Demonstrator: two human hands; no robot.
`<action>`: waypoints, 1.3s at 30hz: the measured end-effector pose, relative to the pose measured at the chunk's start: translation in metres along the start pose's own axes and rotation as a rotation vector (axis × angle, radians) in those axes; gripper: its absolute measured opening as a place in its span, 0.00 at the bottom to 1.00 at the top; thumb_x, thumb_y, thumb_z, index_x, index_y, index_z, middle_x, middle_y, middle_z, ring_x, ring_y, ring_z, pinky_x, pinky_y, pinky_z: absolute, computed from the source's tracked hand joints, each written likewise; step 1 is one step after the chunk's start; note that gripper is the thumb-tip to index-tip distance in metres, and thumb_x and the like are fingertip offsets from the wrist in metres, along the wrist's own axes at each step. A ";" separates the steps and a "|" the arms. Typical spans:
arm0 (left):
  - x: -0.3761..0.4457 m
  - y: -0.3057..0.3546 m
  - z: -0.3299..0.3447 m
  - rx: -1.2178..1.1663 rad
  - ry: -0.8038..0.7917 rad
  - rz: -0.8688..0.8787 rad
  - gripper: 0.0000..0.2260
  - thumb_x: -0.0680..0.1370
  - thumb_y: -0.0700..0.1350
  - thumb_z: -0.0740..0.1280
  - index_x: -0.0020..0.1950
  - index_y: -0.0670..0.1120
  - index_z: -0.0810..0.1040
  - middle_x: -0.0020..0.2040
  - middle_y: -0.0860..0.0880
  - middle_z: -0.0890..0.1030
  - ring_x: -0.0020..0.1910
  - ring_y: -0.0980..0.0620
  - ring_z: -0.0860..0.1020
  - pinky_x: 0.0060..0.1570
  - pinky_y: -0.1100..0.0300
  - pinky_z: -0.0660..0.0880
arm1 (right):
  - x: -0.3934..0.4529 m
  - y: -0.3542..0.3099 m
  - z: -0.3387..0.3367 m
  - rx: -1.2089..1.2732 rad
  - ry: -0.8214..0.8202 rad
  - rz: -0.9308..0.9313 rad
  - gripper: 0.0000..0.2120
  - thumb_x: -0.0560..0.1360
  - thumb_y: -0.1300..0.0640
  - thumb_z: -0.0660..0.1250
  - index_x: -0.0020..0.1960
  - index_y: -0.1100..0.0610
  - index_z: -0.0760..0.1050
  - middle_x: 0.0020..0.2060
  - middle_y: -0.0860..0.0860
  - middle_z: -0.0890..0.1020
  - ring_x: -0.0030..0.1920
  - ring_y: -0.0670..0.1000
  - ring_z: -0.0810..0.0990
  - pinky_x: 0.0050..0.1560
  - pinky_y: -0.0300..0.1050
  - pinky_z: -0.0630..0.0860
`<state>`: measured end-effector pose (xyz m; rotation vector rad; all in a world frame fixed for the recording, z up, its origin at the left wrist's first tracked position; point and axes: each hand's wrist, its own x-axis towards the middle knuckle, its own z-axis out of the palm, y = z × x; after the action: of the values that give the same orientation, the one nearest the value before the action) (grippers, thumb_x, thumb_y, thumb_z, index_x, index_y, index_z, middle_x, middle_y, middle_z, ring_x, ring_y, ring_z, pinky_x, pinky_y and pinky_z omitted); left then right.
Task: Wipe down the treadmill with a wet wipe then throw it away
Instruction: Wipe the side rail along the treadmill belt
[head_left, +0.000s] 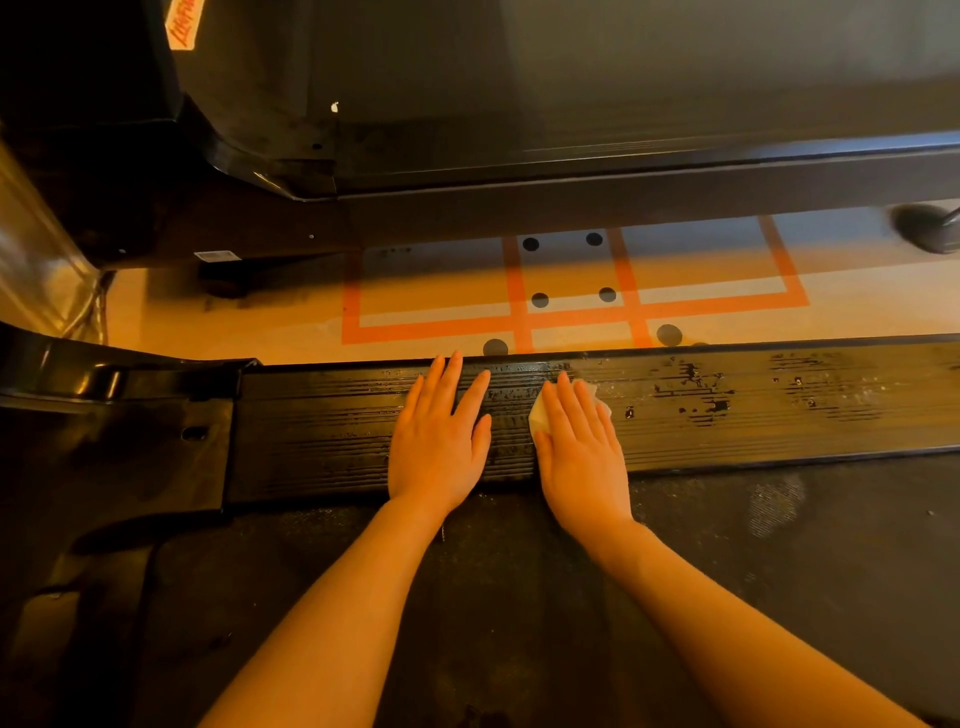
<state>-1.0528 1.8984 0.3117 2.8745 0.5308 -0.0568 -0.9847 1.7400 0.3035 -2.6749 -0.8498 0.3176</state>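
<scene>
A black ribbed side rail (753, 410) of the treadmill runs across the middle of the head view, streaked with wet patches. My right hand (579, 441) lies flat on it with straight fingers, pressing a white wet wipe (540, 413) against the rail; only the wipe's edges show beside my fingers. My left hand (439, 436) rests flat on the rail just to the left, fingers spread, holding nothing. The dark treadmill belt (779, 545) lies below the rail, under my forearms.
Beyond the rail is a light floor with orange tape lines (519, 317) and black dots. A second black treadmill (519, 104) stands across the floor gap. The black motor cover (104, 467) is at the left.
</scene>
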 end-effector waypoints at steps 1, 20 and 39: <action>0.000 0.000 0.000 -0.007 0.004 0.000 0.24 0.83 0.54 0.53 0.79 0.52 0.56 0.80 0.46 0.50 0.79 0.48 0.46 0.77 0.51 0.46 | 0.008 0.001 -0.002 -0.005 0.000 0.005 0.27 0.84 0.51 0.52 0.79 0.55 0.48 0.79 0.53 0.49 0.78 0.52 0.43 0.74 0.46 0.37; -0.002 -0.001 0.003 -0.006 0.041 -0.001 0.24 0.82 0.53 0.53 0.77 0.50 0.62 0.79 0.44 0.57 0.79 0.46 0.52 0.75 0.50 0.51 | -0.010 0.011 -0.001 -0.002 0.014 0.048 0.26 0.84 0.51 0.52 0.79 0.55 0.49 0.79 0.52 0.49 0.78 0.52 0.43 0.75 0.47 0.39; -0.002 -0.001 0.004 -0.007 0.057 0.000 0.24 0.82 0.54 0.52 0.77 0.50 0.64 0.79 0.44 0.58 0.78 0.45 0.54 0.75 0.47 0.57 | -0.046 0.005 0.007 0.057 0.022 0.137 0.27 0.84 0.50 0.52 0.78 0.53 0.46 0.77 0.49 0.45 0.77 0.49 0.39 0.74 0.47 0.37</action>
<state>-1.0553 1.8977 0.3076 2.8767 0.5407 0.0270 -1.0212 1.7105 0.3000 -2.6838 -0.6425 0.3383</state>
